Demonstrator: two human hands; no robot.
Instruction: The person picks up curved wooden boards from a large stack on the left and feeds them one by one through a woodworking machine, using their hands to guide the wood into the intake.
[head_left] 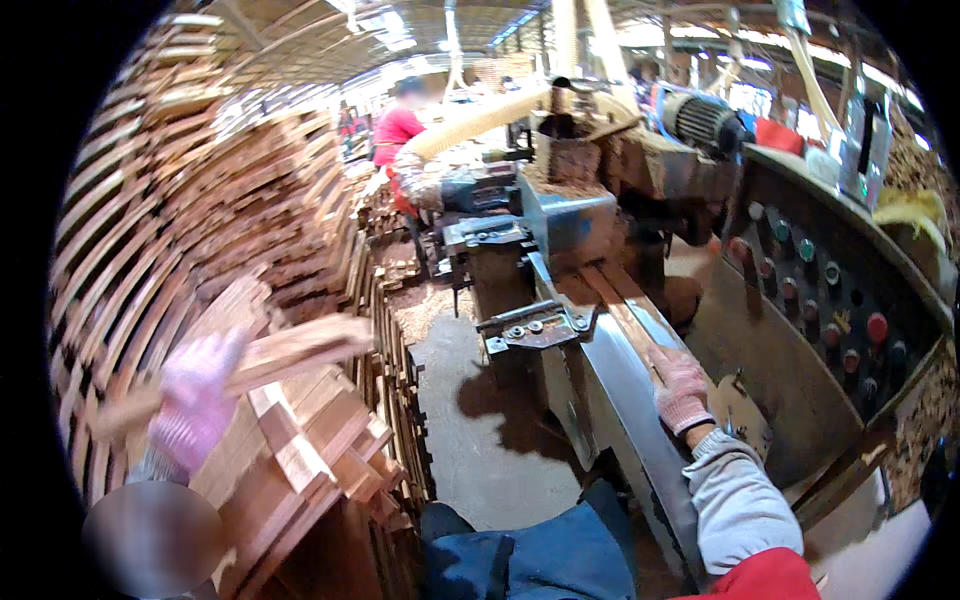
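Note:
My left hand [200,385], in a pinkish knit glove and smeared by motion, grips a wooden strip [300,350] near its middle. That strip is held slantwise above a stack of reddish-brown boards [340,425]. On the right, my right hand [682,388], also gloved, has its fingers closed over the near end of another wooden strip [622,312]. This second strip lies along the metal bed [640,420] of a woodworking machine. Its far end runs to the machine's blue-grey housing [570,215], which hides what lies beyond.
High piles of wooden strips [230,190] line the left side. A control panel [820,290] with several coloured buttons stands at right. Metal guide brackets [535,328] jut from the bed's left side. Farther back are a person in red [397,130], a yellowish hose [475,122] and a motor [700,118].

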